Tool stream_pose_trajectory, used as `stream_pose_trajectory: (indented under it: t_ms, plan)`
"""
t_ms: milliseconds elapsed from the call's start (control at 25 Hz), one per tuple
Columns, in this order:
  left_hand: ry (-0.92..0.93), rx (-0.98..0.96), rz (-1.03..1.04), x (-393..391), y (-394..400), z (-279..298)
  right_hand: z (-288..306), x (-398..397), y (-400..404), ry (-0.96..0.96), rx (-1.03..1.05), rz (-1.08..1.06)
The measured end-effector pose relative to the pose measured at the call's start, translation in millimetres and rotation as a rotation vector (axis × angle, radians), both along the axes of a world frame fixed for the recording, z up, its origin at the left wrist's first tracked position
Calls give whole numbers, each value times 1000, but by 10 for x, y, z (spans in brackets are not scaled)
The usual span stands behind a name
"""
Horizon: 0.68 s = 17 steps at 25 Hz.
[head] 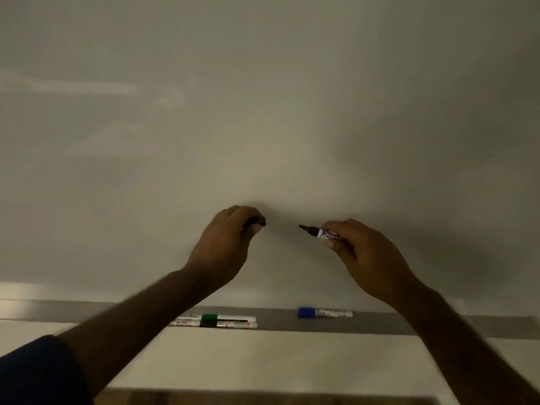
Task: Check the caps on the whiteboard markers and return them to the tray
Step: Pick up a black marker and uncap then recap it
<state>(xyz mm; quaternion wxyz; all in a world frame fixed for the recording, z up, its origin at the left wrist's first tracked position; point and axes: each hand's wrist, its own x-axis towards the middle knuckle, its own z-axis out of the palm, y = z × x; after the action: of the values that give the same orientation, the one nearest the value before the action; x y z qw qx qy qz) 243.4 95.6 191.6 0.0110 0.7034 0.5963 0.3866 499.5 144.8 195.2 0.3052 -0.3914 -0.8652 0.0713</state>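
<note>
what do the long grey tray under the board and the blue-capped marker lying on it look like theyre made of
The long grey tray looks like metal, perhaps brushed aluminium: flat, matte grey, thin straight edges. The dim light leaves it open. The blue-capped marker looks like plastic: a smooth opaque blue cap and a glossy white printed barrel.

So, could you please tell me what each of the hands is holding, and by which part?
The right hand grips the uncapped marker by its barrel; the left hand pinches its black cap.
</note>
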Motion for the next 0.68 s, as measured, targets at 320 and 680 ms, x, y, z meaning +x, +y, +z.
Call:
stream_pose_trajectory:
  t_ms: [320,680]
  plan:
    - [-180,120,-65,-135,-262,785,915,-228,-218,143,203,162]
    - [-167,150,-119,-129,-356,1080,1179,-342,-282,130,284,213]
